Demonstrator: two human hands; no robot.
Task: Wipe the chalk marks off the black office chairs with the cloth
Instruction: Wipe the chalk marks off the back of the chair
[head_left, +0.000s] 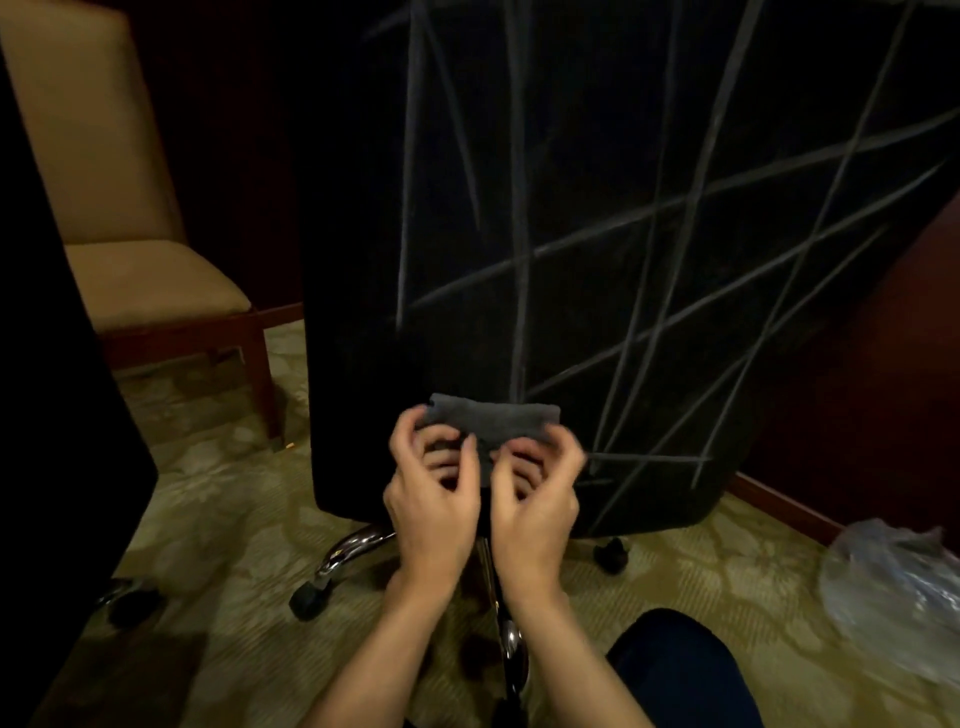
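Observation:
The back of a black office chair (545, 322) fills the middle of the view, crossed by long white chalk marks (691, 208) running upright and diagonally. A small folded grey cloth (493, 418) is held in front of the chair's lower back. My left hand (434, 499) and my right hand (537, 499) both grip the cloth from below, fingers curled round its lower edge, a hand at each end. The hands are slightly blurred.
A tan upholstered chair (119, 260) with dark wooden legs stands at the left. Another black chair's edge (52, 415) fills the far left. Chrome legs with castors (332, 566) spread on the patterned carpet. A clear plastic bag (898, 597) lies at the right. My knee (680, 670) is below.

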